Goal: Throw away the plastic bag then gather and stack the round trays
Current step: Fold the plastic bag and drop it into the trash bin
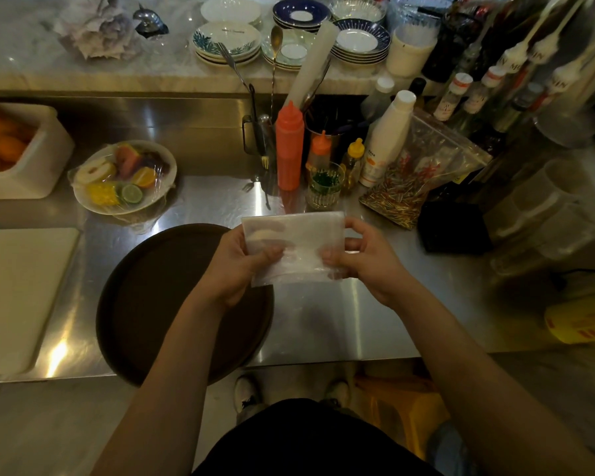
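A clear, folded plastic bag (296,247) is held up above the steel counter by both hands. My left hand (236,266) grips its left side and my right hand (364,259) pinches its right side. Below my left forearm a dark brown round tray (145,297) lies flat on the counter, its near edge hanging slightly over the counter's front. My arm hides part of the tray. No other round tray shows.
A film-wrapped plate of cut fruit (124,176) sits behind the tray, a white cutting board (18,297) at left. Sauce bottles (289,146), a glass (325,185) and a zip bag of sprinkles (413,176) crowd the back right. A yellow stool (402,407) stands on the floor.
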Demonstrator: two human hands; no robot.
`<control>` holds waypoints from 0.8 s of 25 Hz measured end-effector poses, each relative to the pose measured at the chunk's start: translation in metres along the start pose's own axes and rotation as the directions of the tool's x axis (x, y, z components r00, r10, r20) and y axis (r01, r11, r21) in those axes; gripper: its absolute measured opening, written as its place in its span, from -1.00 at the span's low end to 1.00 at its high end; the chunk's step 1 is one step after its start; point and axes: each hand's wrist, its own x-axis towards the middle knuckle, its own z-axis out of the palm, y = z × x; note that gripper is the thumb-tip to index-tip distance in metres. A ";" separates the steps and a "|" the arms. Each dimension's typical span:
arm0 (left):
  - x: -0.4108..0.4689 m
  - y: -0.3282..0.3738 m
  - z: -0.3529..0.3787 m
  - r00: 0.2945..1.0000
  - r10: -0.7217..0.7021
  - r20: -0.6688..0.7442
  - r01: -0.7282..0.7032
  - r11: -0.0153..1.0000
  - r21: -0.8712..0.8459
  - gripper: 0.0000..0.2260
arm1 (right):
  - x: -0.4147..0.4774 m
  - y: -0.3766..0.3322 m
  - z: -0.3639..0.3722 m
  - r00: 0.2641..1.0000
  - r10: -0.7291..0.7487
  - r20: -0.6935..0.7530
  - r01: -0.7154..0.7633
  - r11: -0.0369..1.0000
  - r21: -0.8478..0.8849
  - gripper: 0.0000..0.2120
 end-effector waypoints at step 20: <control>0.000 0.026 0.013 0.974 0.192 -0.119 -0.153 0.948 0.279 -0.88 | 0.005 -0.015 0.000 0.996 -0.080 0.036 0.085 0.980 -0.179 -0.49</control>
